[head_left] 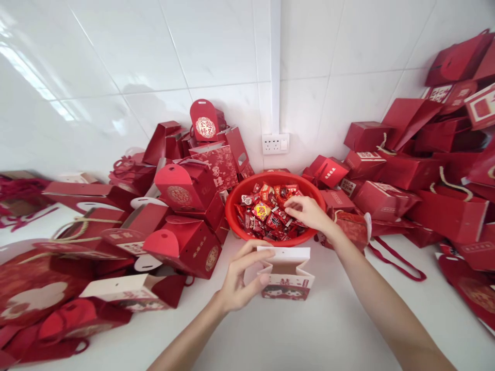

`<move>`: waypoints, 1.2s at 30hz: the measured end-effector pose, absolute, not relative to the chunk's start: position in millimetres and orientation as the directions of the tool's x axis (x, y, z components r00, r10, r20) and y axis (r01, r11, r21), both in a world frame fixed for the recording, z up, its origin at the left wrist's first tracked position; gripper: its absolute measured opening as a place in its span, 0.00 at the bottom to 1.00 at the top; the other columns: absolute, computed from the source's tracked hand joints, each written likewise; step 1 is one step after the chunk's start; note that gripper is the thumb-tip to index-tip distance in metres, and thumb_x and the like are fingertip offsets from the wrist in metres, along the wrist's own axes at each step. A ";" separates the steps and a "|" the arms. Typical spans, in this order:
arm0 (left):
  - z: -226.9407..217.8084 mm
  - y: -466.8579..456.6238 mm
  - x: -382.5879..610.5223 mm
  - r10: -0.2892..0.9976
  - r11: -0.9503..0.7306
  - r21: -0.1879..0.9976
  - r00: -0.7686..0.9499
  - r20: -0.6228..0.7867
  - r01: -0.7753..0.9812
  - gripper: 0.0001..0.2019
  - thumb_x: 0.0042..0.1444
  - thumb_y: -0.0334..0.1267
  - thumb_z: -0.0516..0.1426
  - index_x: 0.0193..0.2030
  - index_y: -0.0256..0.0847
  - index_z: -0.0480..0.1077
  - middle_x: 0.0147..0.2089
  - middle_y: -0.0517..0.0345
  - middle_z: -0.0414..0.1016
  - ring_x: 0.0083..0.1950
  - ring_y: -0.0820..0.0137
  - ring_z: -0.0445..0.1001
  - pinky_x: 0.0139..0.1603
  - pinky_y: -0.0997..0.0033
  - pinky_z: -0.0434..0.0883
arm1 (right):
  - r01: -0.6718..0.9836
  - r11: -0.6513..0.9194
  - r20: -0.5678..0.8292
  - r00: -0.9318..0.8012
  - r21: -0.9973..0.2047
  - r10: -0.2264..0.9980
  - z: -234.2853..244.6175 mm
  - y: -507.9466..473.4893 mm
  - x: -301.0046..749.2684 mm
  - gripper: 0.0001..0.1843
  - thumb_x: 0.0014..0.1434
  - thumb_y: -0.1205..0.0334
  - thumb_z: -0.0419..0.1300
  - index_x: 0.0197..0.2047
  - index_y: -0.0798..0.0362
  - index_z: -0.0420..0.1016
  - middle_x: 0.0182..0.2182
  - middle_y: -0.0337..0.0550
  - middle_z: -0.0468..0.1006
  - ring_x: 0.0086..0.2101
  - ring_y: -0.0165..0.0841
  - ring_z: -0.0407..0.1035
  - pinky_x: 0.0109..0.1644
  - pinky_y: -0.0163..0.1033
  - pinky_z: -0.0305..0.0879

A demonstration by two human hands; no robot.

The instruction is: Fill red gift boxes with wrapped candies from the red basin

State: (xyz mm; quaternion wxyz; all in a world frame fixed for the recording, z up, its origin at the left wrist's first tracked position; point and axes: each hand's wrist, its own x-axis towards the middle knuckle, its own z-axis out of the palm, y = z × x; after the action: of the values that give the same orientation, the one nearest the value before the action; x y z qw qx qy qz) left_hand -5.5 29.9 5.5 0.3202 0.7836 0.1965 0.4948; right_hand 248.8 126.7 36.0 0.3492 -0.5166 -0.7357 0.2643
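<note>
A small white and red paper gift bag (pixel 286 289) stands upright on the table with its mouth open toward me. My left hand (pixel 244 275) grips its left side, thumb at the front and fingers at the back rim. Behind the bag sits a red plastic basin (pixel 232 226) full of wrapped candies (pixel 266 211), mostly red, one yellow. Over the basin's right part, my right hand (pixel 305 211) reaches in among the candies with its fingers curled. Its fingertips meet near the wrappers, and whether a candy is between them I cannot make out.
Red gift boxes (pixel 185 245) and bags are heaped on the left. More red boxes (pixel 448 211) pile high on the right, with a red ribbon handle (pixel 402 263) lying on the white table (pixel 309 340). A wall socket (pixel 275 144) is behind the basin.
</note>
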 end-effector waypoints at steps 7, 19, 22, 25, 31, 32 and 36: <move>36.1 74.6 -3.6 0.793 -0.536 0.839 0.399 0.461 0.095 0.14 0.66 0.44 0.57 0.47 0.38 0.80 0.44 0.47 0.82 0.46 0.61 0.79 0.50 0.63 0.75 | 0.790 0.288 -0.045 -0.370 -0.541 0.928 37.0 128.3 232.7 0.31 0.43 0.58 0.76 0.52 0.51 0.81 0.49 0.51 0.84 0.50 0.52 0.77 0.52 0.46 0.72; 41.2 162.6 50.4 0.688 -0.547 0.361 0.651 -0.320 0.755 0.21 0.38 0.33 0.68 0.44 0.40 0.78 0.40 0.53 0.82 0.39 0.60 0.78 0.34 0.71 0.68 | 0.923 0.179 -0.233 -0.268 -0.341 0.935 30.9 141.8 232.8 0.15 0.67 0.55 0.63 0.55 0.50 0.75 0.54 0.48 0.77 0.49 0.39 0.75 0.52 0.49 0.74; 36.5 163.7 53.1 0.682 -0.567 0.332 0.655 -0.325 0.754 0.20 0.38 0.32 0.67 0.43 0.40 0.77 0.39 0.53 0.81 0.39 0.59 0.77 0.35 0.70 0.67 | 0.913 0.136 -0.209 -0.229 -0.384 0.951 27.7 143.7 236.1 0.17 0.69 0.55 0.61 0.58 0.49 0.73 0.57 0.48 0.75 0.51 0.39 0.74 0.53 0.50 0.74; 32.9 163.0 52.7 0.656 -0.590 0.347 0.684 -0.321 0.729 0.12 0.42 0.32 0.66 0.36 0.40 0.75 0.32 0.56 0.78 0.34 0.61 0.74 0.32 0.70 0.65 | 0.880 0.091 -0.158 -0.184 -0.466 0.970 26.0 144.3 237.8 0.16 0.69 0.55 0.61 0.57 0.50 0.74 0.56 0.48 0.75 0.50 0.39 0.74 0.53 0.50 0.74; 31.1 162.0 48.2 0.648 -0.608 0.443 0.734 -0.203 0.659 0.05 0.46 0.33 0.65 0.32 0.40 0.75 0.30 0.58 0.78 0.33 0.64 0.75 0.35 0.70 0.68 | 0.678 0.058 -0.020 -0.106 -0.733 0.994 23.9 146.7 237.5 0.10 0.68 0.61 0.58 0.38 0.54 0.79 0.33 0.42 0.83 0.29 0.34 0.78 0.34 0.37 0.74; 31.6 161.7 47.2 0.661 -0.604 0.467 0.733 -0.159 0.646 0.06 0.48 0.32 0.64 0.35 0.40 0.77 0.34 0.57 0.80 0.36 0.63 0.76 0.39 0.70 0.70 | 0.631 0.059 0.002 -0.091 -0.773 0.996 23.5 147.3 237.9 0.11 0.68 0.61 0.57 0.36 0.54 0.79 0.31 0.41 0.83 0.26 0.33 0.78 0.30 0.36 0.72; 33.1 160.8 43.9 0.726 -0.586 0.559 0.686 0.040 0.587 0.14 0.58 0.32 0.58 0.51 0.39 0.76 0.55 0.49 0.81 0.56 0.59 0.77 0.62 0.61 0.68 | 0.449 0.061 0.063 -0.009 -0.892 0.998 21.5 149.6 240.8 0.11 0.66 0.58 0.56 0.37 0.52 0.77 0.26 0.40 0.82 0.22 0.33 0.77 0.24 0.34 0.68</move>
State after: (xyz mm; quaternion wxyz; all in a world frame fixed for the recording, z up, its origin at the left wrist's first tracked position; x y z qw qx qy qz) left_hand 43.9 160.8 33.1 0.2608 0.8804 0.3731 0.1332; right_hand 240.8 149.6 21.5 0.3884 -0.5871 -0.6159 0.3536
